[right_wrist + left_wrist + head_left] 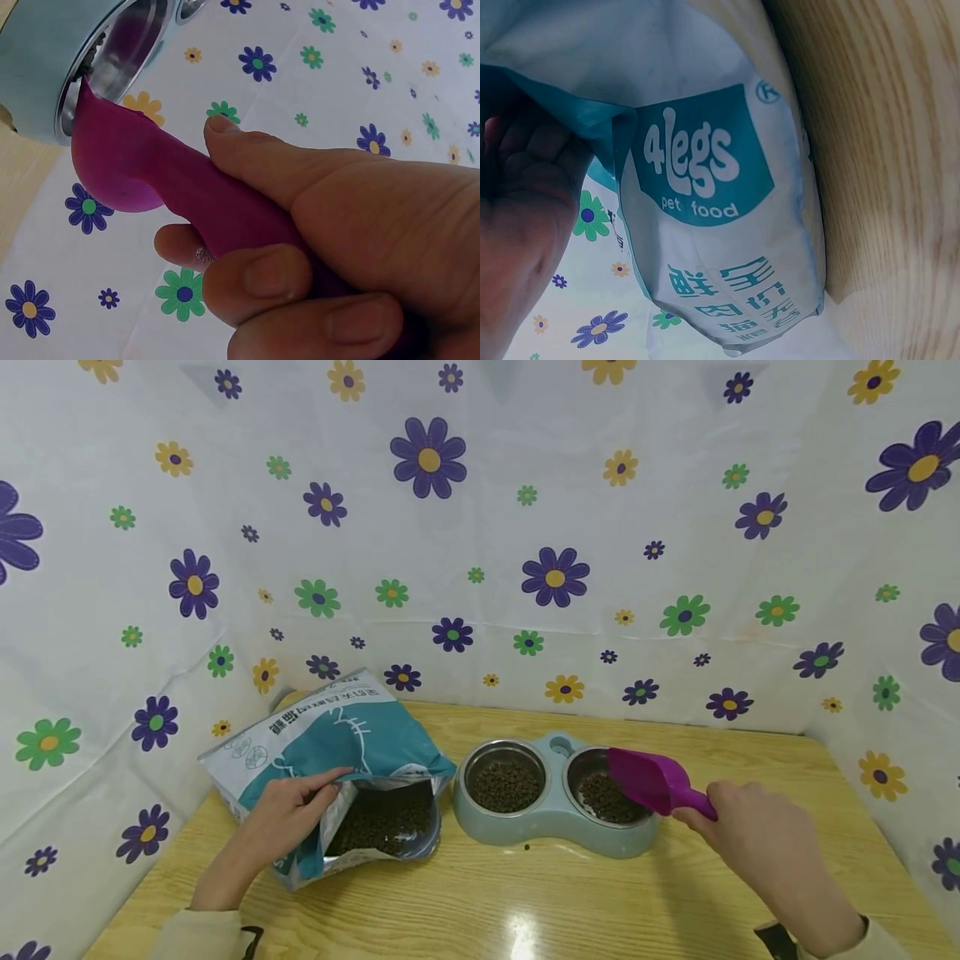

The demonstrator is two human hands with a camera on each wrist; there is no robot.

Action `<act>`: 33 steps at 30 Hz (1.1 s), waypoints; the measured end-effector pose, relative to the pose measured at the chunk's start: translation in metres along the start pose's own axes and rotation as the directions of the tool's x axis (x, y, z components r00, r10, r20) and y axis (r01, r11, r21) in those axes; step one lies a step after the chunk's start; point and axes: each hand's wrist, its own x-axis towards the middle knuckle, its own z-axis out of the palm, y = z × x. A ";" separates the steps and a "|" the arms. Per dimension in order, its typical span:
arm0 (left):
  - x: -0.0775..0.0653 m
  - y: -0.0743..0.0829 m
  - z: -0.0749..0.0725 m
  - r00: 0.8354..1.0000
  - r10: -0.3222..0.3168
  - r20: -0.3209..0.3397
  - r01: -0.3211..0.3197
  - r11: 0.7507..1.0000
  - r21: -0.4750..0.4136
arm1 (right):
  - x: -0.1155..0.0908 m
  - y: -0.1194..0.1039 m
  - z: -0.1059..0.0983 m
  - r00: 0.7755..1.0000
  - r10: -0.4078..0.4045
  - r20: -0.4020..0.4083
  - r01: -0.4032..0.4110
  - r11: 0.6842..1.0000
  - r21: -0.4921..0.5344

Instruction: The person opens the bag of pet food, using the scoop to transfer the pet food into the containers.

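My left hand (281, 822) grips the folded edge of an open pet food bag (382, 739), white and teal, lying on its side with brown kibble (386, 818) showing in its mouth. The bag's printed side (705, 172) fills much of the left wrist view. In my right hand (772, 843) is the handle of a purple scoop (648, 781). Its tilted front end is over the right steel bowl (588, 762) of a pale blue double feeder (555, 827). Kibble covers the bottom of that bowl; the scoop's inside is mostly hidden.
The left steel bowl (498, 745) of the feeder also contains kibble. One stray piece of kibble (527, 847) lies on the wooden table (480, 902) before the feeder. White cloth (480, 527) with flowers stands behind and at both sides.
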 end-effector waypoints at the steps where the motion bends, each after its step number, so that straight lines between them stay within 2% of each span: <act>1: 0.000 0.000 0.000 1.000 -0.002 0.002 0.002 1.000 0.000 | 0.000 0.001 0.000 1.000 0.001 -0.002 -0.001 1.000 0.001; 10: -0.001 0.003 -0.002 1.000 0.017 -0.010 -0.016 1.000 0.005 | -0.003 0.012 0.005 0.999 -0.001 -0.041 0.001 1.000 -0.004; 14: 0.000 0.002 -0.002 1.000 0.007 -0.003 -0.007 1.000 0.001 | -0.005 0.016 0.007 0.997 -0.008 -0.074 0.008 1.000 0.005; 17: 0.000 0.003 -0.002 1.000 0.000 0.000 0.000 1.000 -0.002 | -0.005 0.019 0.008 0.998 0.001 -0.066 0.001 1.000 0.022; 21: 0.000 0.003 -0.001 1.000 0.006 -0.006 -0.006 1.000 -0.006 | -0.002 0.019 0.008 0.998 0.053 0.035 -0.057 0.990 0.132; 25: 0.000 0.004 -0.001 1.000 0.007 -0.010 -0.007 1.000 -0.008 | 0.001 0.015 0.010 0.979 0.081 0.189 -0.134 0.948 0.288; 29: 0.000 0.003 -0.001 1.000 0.002 -0.007 -0.002 1.000 -0.009 | 0.000 0.004 0.014 0.963 0.034 0.269 -0.146 0.901 0.409; 33: -0.001 0.002 -0.001 1.000 0.003 -0.008 -0.003 1.000 -0.003 | 0.000 -0.013 0.021 0.953 -0.045 0.301 -0.120 0.852 0.509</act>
